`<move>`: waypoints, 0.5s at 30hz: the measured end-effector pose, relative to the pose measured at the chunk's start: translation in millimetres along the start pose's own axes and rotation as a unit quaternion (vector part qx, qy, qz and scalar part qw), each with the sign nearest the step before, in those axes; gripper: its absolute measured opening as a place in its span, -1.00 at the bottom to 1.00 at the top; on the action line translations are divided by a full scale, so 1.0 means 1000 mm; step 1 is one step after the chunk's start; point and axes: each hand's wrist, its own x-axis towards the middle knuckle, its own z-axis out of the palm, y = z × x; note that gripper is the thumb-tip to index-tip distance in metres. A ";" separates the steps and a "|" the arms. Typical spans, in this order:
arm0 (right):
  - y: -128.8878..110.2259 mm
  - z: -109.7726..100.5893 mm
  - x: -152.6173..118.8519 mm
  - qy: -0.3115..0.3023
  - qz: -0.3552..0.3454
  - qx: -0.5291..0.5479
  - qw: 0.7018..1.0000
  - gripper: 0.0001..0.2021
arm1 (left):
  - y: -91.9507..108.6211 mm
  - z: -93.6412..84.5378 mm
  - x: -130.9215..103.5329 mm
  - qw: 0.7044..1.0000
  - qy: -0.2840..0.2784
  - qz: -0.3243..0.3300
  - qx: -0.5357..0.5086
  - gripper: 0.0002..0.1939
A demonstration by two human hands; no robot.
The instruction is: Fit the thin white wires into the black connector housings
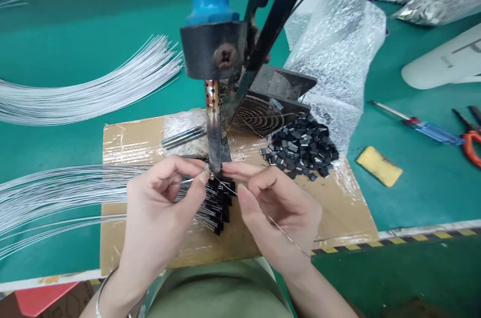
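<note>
Under the tip of a mounted soldering iron (214, 145) with a blue handle, my two hands meet. My left hand (161, 208) is closed in a pinch on a thin white wire (186, 181); its end at the iron tip is mostly hidden by the fingers. Between the thumb and fingers of my right hand (280, 213) is a strand of solder wire (227, 186), one end reaching to the tip and the other trailing across the palm. Just below the hands lie several white wires ending in black connectors (221, 210).
A pile of small black connectors (304, 147) sits on the cardboard (338, 208), beside a coil-shaped stand (259, 115). Loose white wires (93, 97) lie at the left. Farther right are a yellow sponge (379, 165), a screwdriver (424, 127), orange-handled pliers (471, 145) and bubble wrap (334, 57).
</note>
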 end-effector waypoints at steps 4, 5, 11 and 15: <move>-0.001 0.000 0.000 0.005 0.002 0.009 1.000 -0.78 | -0.001 -0.001 -0.002 1.000 0.006 -0.002 0.000 -0.84; -0.001 0.000 -0.001 0.005 0.004 0.011 1.000 -0.78 | -0.001 -0.001 -0.002 1.000 0.006 -0.003 0.001 -0.84; -0.002 -0.002 -0.001 0.003 0.003 0.016 1.000 -0.79 | 0.001 0.000 -0.002 1.000 0.007 -0.003 -0.001 -0.83; -0.002 -0.002 -0.001 0.001 0.000 0.011 1.000 -0.79 | 0.002 0.000 -0.002 1.000 0.007 -0.001 -0.007 -0.83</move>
